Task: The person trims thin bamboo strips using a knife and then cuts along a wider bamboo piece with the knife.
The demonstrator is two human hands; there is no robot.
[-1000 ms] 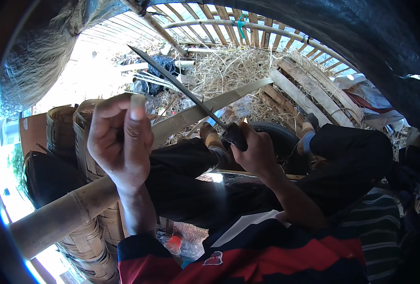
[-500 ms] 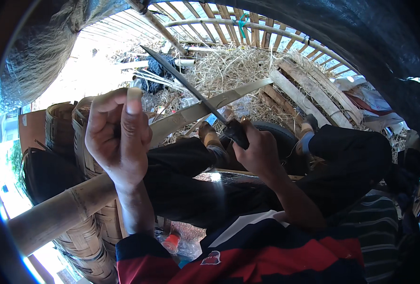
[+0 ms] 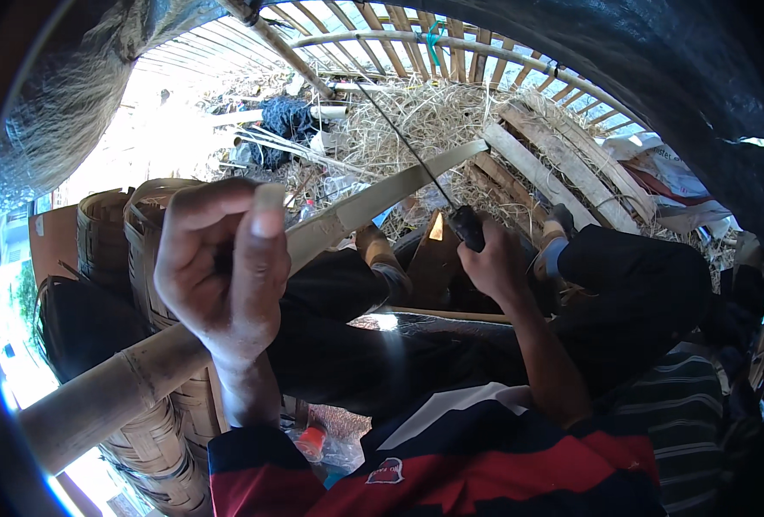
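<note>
My right hand (image 3: 495, 265) is closed round the dark handle of a long-bladed knife (image 3: 414, 155). The blade points up and away to the left and appears almost edge-on, crossing over a split bamboo pole (image 3: 84, 405). This pole runs from the lower left, behind my left wrist, to the far wooden planks, and its far part is cut to a thin pale strip. Raised in front of it, my left hand (image 3: 222, 271) has curled fingers, with thumb and forefinger together. A pale patch shows at the thumb tip; whether it is a nail or a chip, I cannot tell.
Woven bamboo baskets (image 3: 153, 431) stand at the left. Dry shavings (image 3: 416, 116) and planks (image 3: 541, 177) lie ahead, before a slatted bamboo fence (image 3: 459, 52). A dark tangled bundle (image 3: 287, 121) lies further left. A bottle with a red cap (image 3: 311, 441) is near my left elbow.
My right hand has moved right and slightly down, and the knife blade has turned from its broad side to nearly edge-on. The left hand has shifted a little right and down.
</note>
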